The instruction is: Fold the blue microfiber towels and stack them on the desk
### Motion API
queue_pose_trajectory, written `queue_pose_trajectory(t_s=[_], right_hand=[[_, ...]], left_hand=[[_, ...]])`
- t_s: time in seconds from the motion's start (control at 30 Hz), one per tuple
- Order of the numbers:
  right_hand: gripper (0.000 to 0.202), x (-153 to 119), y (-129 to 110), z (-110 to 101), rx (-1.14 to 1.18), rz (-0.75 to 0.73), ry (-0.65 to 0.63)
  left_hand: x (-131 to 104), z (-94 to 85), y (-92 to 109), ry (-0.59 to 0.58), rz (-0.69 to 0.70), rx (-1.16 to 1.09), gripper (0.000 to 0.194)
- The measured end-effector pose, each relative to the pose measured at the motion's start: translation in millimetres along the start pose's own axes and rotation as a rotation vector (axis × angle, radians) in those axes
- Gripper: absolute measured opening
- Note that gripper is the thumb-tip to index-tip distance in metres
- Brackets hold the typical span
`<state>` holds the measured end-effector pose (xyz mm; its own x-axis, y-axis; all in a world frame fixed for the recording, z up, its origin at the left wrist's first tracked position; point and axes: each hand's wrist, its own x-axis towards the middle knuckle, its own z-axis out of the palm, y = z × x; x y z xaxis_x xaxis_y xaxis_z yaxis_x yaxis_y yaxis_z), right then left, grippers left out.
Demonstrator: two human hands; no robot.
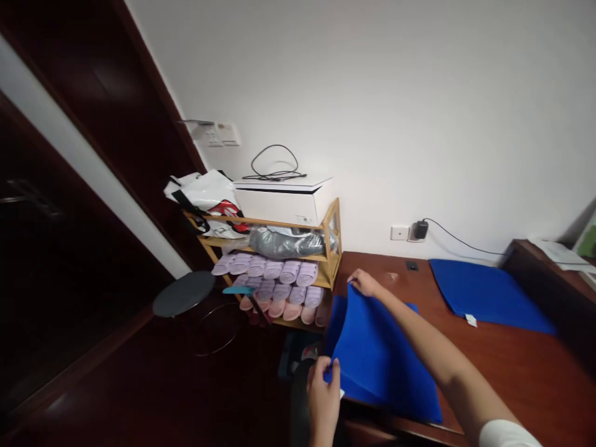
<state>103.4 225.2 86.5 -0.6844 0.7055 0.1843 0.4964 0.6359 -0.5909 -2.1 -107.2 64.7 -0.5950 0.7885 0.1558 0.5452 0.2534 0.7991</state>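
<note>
A blue cloth mat [379, 347] lies on the brown desk [507, 372], with its left edge lifted and partly folded over. My left hand [325, 388] pinches the near corner of that edge. Farther back, my right hand [364, 283] grips the far corner between thumb and fingers. Part of the mat's blue surface shows beneath the lifted edge. A small white tag peeks out beside my left hand. To the right, a second blue mat [484, 295] lies flat on the desk, with a white tag [471, 320] at its near edge.
Left of the desk stands a wooden rack [333, 248] with rows of purple slippers [274, 269] and pink slippers. On top are a white box [279, 205], a black cable [274, 177] and a white bag [205, 192]. A round stool [184, 293] stands farther left. A black adapter [421, 230] is plugged in.
</note>
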Motion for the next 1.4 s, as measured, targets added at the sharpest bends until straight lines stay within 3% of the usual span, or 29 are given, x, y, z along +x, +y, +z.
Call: queue_pose_trajectory(t_s=[0.13,0.27,0.43,0.53,0.63,0.8,0.9,1.03,1.1,1.2,1.4], right_hand=[[0.018,23,-25,77,-0.062,0.038,-0.111],[0.023,19,-15,105,-0.104,0.048,-0.141],[0.036,24,-3,106,-0.105,0.016,-0.192],[0.034,26,-8,104,-0.092,-0.008,-0.217],[0.029,23,-19,92,-0.063,-0.052,-0.211],[0.024,3,-36,36,-0.002,-0.148,-0.163],[0.021,-19,-37,-18,0.013,-0.182,-0.118],[0.034,-63,-30,-101,0.07,-0.184,0.009],[0.043,-90,-27,-141,0.136,-0.146,0.065],[0.05,-132,-27,-190,0.206,-0.049,0.142],[0.051,-199,-40,-254,0.289,0.061,0.335]], left_hand=[[8,2.3,-68,-0.012,-0.086,0.26,0.021],[2,17.5,-104,-0.024,-0.112,0.312,0.02],[-5,24.6,-113,-0.083,-0.135,0.295,0.019],[-5,19.5,-104,-0.11,-0.216,0.26,0.017],[0,9.3,-86,-0.214,-0.306,0.294,0.025],[10,-12.7,-57,-0.34,-0.244,0.389,0.021],[16,-27.2,-44,-0.307,-0.171,0.348,0.019],[29,-44.9,-18,-0.205,-0.035,0.141,0.01],[34,-51.8,2,-0.178,0.022,0.043,0.006],[35,-60.4,42,-0.186,0.117,-0.094,0.016],[28,-73.4,121,-0.278,0.326,-0.255,0.025]])
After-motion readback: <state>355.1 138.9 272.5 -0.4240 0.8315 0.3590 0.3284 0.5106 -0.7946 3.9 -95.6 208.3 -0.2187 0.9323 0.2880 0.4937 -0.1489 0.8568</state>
